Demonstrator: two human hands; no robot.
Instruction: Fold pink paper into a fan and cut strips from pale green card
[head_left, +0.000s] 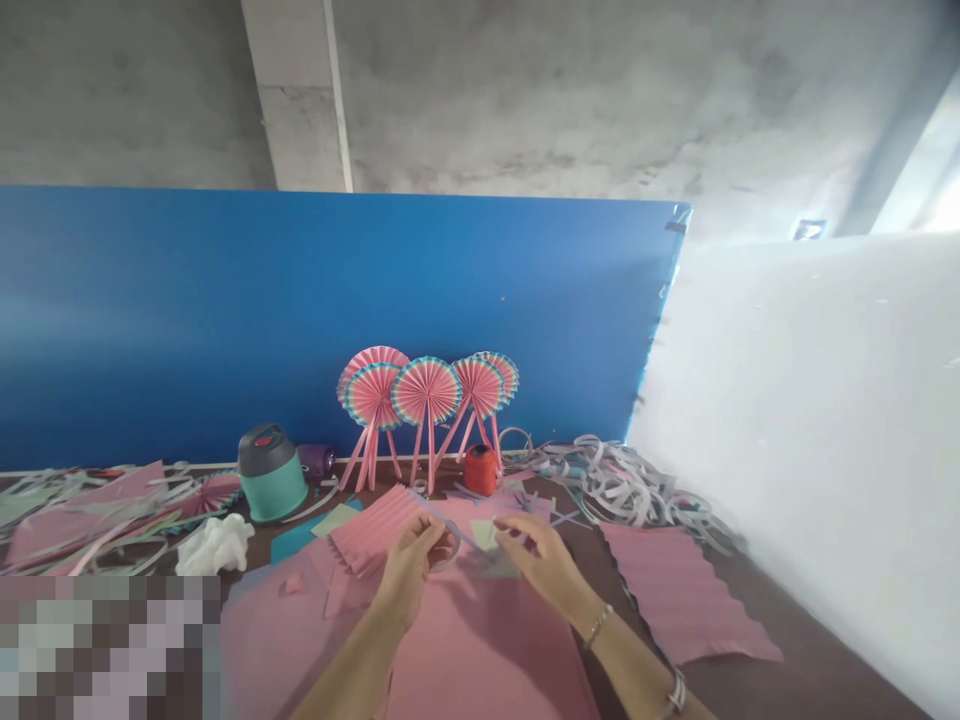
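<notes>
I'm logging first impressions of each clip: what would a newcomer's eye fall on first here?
Probably the pink pleated fans, standing in front of the blue panel. Next, perhaps, the tangle of pale strips to their right and the teal pot to their left. Nearer, the left hand pinches a thin strip above pink paper, the right hand close by.

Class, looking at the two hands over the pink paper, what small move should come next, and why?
Probably the right hand should steady the pale strip near its far end: the left hand pinches it, it slants over the pink paper, and the right hand is close by. Whether it already touches the strip is too blurred to tell.
</notes>
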